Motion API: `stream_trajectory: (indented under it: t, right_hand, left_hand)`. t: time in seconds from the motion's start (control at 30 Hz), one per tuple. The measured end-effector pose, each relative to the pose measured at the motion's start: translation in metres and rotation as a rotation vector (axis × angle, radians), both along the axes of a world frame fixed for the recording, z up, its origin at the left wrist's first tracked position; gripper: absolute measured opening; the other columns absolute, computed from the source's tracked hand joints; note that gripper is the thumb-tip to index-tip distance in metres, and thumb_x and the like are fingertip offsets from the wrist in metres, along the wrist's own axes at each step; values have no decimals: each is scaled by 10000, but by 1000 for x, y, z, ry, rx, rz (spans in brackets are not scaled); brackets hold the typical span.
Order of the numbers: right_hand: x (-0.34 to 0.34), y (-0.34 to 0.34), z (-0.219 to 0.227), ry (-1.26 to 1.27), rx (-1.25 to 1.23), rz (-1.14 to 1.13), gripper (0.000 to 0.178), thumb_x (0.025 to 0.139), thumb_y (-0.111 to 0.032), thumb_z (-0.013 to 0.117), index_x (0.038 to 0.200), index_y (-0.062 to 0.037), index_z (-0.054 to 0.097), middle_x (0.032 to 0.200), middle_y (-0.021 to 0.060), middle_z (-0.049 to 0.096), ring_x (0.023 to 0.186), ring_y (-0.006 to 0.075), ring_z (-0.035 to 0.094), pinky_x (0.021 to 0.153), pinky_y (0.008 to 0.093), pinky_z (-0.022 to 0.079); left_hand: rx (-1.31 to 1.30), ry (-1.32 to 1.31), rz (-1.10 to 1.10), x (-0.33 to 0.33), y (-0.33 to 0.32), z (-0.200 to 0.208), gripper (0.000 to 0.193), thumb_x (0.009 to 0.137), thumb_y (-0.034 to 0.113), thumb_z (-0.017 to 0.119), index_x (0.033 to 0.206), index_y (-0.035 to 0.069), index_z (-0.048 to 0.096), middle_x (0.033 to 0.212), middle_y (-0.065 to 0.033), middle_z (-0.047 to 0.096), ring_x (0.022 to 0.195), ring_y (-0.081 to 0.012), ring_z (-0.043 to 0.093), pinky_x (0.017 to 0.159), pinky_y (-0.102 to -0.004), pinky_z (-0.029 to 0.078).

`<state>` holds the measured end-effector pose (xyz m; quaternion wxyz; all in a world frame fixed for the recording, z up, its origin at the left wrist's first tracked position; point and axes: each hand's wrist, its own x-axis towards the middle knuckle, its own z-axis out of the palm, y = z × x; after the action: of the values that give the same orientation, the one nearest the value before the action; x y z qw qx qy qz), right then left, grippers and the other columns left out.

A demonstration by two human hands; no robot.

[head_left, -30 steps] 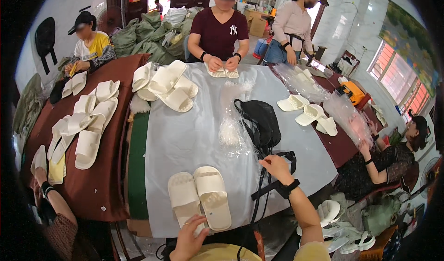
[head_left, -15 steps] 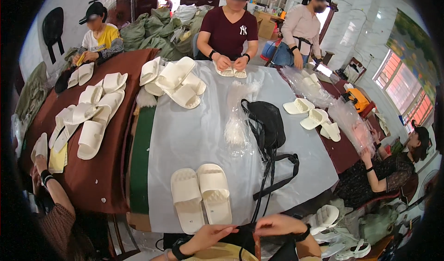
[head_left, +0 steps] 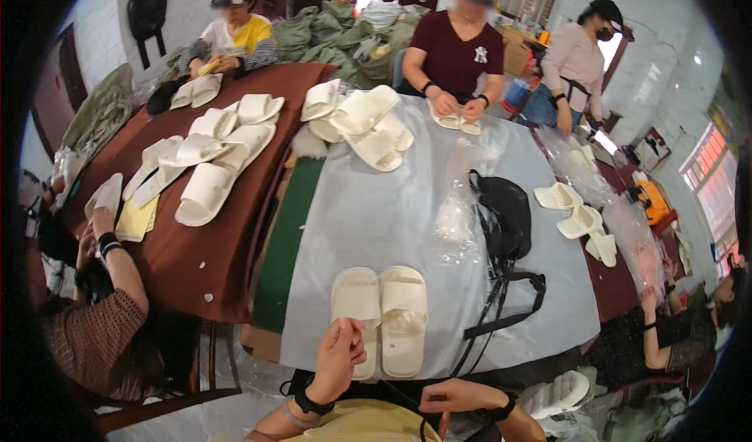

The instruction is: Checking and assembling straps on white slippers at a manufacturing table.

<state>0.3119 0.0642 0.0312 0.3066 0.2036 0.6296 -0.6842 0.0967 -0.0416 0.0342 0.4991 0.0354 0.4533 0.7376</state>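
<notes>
A pair of cream slide slippers (head_left: 404, 299) lies side by side near the table's front edge, toes pointing away from me. My left hand (head_left: 341, 356) is raised in front of the left slipper and covers part of it. Its fingers are pinched closed; whatever they hold is too small to make out. Low at the front edge, right of the slippers, my right hand (head_left: 460, 396) has its fingers curled closed. Thin black cord shows just below it, but what the fingers hold is hidden. Both wrists wear black bands.
On the grey cover lie a black bag (head_left: 504, 216) with straps, clear plastic bags (head_left: 457, 219) and stacked slippers (head_left: 368, 121). More slippers (head_left: 210, 190) cover the brown table at left. Co-workers sit or stand around; a white slipper (head_left: 553, 395) lies at lower right.
My hands, close together over a dark item before, have parted. The left rose toward the slippers; the right stayed low. My view has shifted, moving the scene rightward in the picture.
</notes>
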Motion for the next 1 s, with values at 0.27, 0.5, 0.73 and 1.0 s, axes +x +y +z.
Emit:
stream_trajectory:
  t: [0.27,0.5,0.73,1.0]
  right_hand:
    - [-4,26,5,339,387,-224,262,894,-246,523,1046,-36,566,829,33,612,666,65,560,582,220,459]
    - [-15,53,28,294,452,-406,216,904,-206,507,992,-24,585,752,-3,573,679,58,502,606,208,416]
    - [-28,88,35,246,507,-470,213,901,-214,489,957,-32,586,716,-13,549,614,38,438,531,188,357]
    - [-40,115,25,253,536,-444,220,891,-217,490,949,-27,587,719,-15,542,600,47,420,528,195,348]
  left_hand:
    - [-19,79,-81,-12,-17,2,234,923,232,471,879,16,550,563,48,356,441,-37,261,391,-196,203]
    - [-217,17,-292,-1,-41,0,253,929,251,451,860,20,529,564,40,338,454,-53,285,406,-214,214]
    - [-325,-320,-583,7,-49,-21,216,923,234,451,921,34,533,661,36,383,463,-44,248,410,-193,213]
    - [-335,-604,-666,12,0,-30,164,943,218,406,937,66,468,656,48,339,483,-59,247,409,-200,203]
